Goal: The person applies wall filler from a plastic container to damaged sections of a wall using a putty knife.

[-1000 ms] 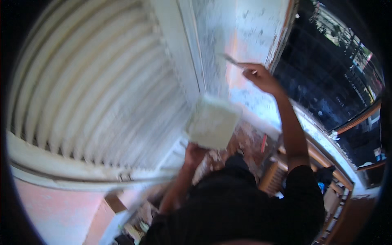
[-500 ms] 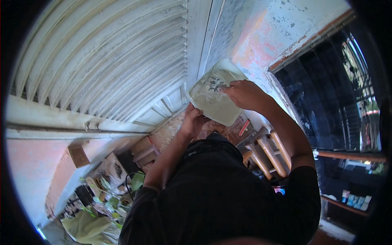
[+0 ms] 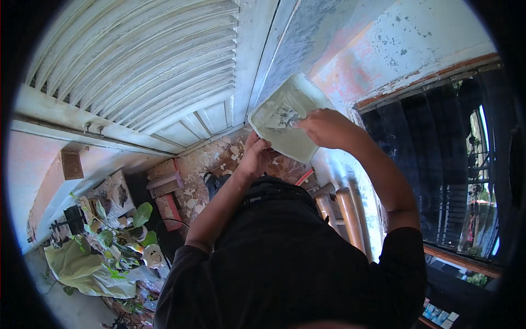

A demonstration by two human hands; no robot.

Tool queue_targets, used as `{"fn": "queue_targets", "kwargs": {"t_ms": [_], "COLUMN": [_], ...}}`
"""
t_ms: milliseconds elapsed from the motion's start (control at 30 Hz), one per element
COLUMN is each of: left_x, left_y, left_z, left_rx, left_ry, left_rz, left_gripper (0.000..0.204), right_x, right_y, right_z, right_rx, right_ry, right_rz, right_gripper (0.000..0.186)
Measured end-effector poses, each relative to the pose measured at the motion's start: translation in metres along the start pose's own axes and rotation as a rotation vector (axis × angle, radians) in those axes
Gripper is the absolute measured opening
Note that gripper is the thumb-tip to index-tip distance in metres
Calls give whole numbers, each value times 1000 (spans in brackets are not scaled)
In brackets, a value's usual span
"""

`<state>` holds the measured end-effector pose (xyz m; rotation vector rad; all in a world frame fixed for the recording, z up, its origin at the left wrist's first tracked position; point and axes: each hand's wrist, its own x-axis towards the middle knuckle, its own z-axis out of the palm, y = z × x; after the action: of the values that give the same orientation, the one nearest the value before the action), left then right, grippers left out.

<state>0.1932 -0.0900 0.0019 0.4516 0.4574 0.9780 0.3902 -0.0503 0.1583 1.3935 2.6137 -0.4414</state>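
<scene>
Pale green rectangular tray (image 3: 287, 127) sat raised near the white louvred shutter (image 3: 148, 71); left hand (image 3: 255, 156) gripped its lower edge, right hand (image 3: 323, 127) curled fingers over its face, arms bent upward.

light: bright daylight | shadows: dark torso, dim right side | edges: fisheye bending, black vignette | focus: sharp

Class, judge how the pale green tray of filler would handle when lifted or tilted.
The tray probably stays stiff: it keeps its shape held at one edge by the left hand. Likely light. The paste smeared inside might slide if tipped steeply.
</scene>
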Motion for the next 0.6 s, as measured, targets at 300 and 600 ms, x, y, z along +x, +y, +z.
{"fn": "queue_targets", "kwargs": {"t_ms": [300, 600], "left_x": [5, 12], "left_y": [-28, -25], "left_z": [13, 21], "left_rx": [-80, -94], "left_ry": [24, -44], "left_rz": [-2, 41], "left_gripper": [66, 61], "right_x": [-51, -80], "right_y": [76, 132], "right_z": [-24, 5], "right_rx": [337, 1507], "right_ry": [-287, -208], "right_rz": [47, 161], "right_gripper": [29, 35]}}
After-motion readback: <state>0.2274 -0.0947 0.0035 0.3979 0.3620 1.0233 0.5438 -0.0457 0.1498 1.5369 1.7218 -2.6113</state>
